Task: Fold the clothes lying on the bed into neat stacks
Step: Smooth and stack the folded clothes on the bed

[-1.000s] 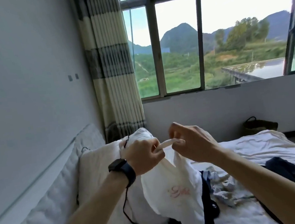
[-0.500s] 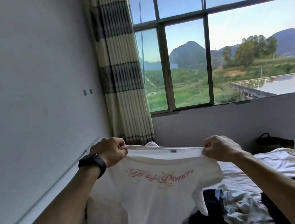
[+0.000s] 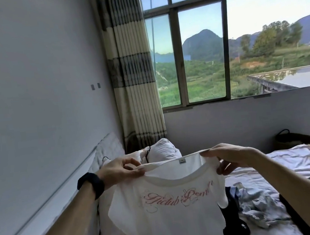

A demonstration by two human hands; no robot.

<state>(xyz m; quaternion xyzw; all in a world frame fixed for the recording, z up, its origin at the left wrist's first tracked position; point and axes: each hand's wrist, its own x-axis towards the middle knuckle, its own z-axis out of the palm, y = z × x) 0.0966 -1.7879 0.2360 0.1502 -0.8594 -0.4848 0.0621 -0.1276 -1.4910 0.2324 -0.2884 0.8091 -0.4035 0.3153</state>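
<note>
A white T-shirt (image 3: 177, 221) with pink script lettering hangs spread out in front of me, above the bed (image 3: 300, 160). My left hand (image 3: 121, 169), with a black watch on its wrist, pinches the shirt's left shoulder by the neckline. My right hand (image 3: 230, 157) pinches the right shoulder. Behind the shirt lie a crumpled light blue garment (image 3: 256, 204) and dark clothes (image 3: 232, 226) on the white sheet. The shirt's lower hem is out of the frame.
White pillows (image 3: 163, 151) lean at the bed's head by the left wall, with a black cable across them. A striped curtain (image 3: 133, 71) hangs beside the wide window. A dark woven basket (image 3: 293, 139) stands on the floor beyond the bed.
My hands have gone from bunching the shirt together to pulling its shoulders apart, so it hangs open with the lettering showing. They have since drawn a little closer together.
</note>
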